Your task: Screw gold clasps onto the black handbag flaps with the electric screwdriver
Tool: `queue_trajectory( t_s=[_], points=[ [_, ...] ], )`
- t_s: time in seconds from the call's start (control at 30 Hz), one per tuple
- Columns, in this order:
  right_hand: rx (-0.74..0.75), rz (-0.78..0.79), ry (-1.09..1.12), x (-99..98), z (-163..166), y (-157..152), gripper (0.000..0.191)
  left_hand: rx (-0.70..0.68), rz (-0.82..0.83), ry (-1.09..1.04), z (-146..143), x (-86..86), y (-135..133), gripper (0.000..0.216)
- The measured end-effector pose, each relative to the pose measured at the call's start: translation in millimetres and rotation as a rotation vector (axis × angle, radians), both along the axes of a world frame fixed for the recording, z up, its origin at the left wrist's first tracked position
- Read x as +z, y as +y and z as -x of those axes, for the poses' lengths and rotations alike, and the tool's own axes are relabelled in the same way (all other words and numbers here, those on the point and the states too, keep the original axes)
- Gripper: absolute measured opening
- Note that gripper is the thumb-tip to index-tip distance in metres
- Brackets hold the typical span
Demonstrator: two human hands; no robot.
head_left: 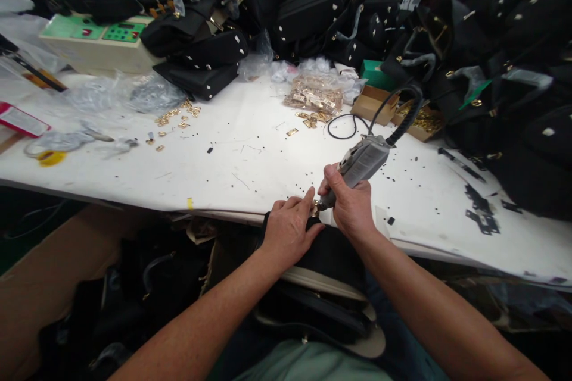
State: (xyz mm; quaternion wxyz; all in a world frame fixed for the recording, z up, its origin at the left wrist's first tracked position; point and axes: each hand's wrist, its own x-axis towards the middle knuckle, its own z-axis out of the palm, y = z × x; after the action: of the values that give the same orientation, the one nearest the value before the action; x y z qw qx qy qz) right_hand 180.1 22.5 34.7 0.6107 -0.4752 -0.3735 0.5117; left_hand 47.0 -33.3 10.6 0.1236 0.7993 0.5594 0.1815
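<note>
The right hand (351,205) is wrapped around a grey power tool (364,161), gripped like a thick pen with its tip pointed down at a small gold fitting (315,208). The left hand (289,227) pinches that fitting between thumb and forefinger while its palm presses on the black bag (330,253) that carries it. The bag lies in the person's lap, pushed up against the near edge of the white table (241,149). The work looks best done with the tip held square to the fitting, the bag braced firmly against the table's edge, the left fingertips kept just off the tip, and the cable (402,113) left slack so it does not pull the tool aside. Toward the far right of the table, an open cardboard box (422,122) holds a heap of gold pieces. A second box (373,102) stands beside it, its contents hidden. At the far middle of the table a clear plastic bag (315,94) is stuffed with more gold hardware, with a few pieces spilled in front of it. Black bags (313,9) are piled along the table's far side.
</note>
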Motion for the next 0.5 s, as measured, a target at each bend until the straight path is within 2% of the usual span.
queue_trajectory(
  t_s=[0.27,0.4,0.5],
  points=[
    [0.034,-0.014,-0.029,1.0,1.0,-1.5,0.038,0.013,-0.017,-0.013,-0.9,1.0,-0.7,0.073],
    [0.036,-0.039,-0.056,2.2,2.1,-2.2,0.038,0.034,-0.043,-0.014,0.2,2.1,-1.3,0.043],
    [0.026,-0.02,-0.072,2.9,2.1,-2.9,0.04,-0.002,-0.043,0.018,1.0,3.1,-2.1,0.026]
  ],
)
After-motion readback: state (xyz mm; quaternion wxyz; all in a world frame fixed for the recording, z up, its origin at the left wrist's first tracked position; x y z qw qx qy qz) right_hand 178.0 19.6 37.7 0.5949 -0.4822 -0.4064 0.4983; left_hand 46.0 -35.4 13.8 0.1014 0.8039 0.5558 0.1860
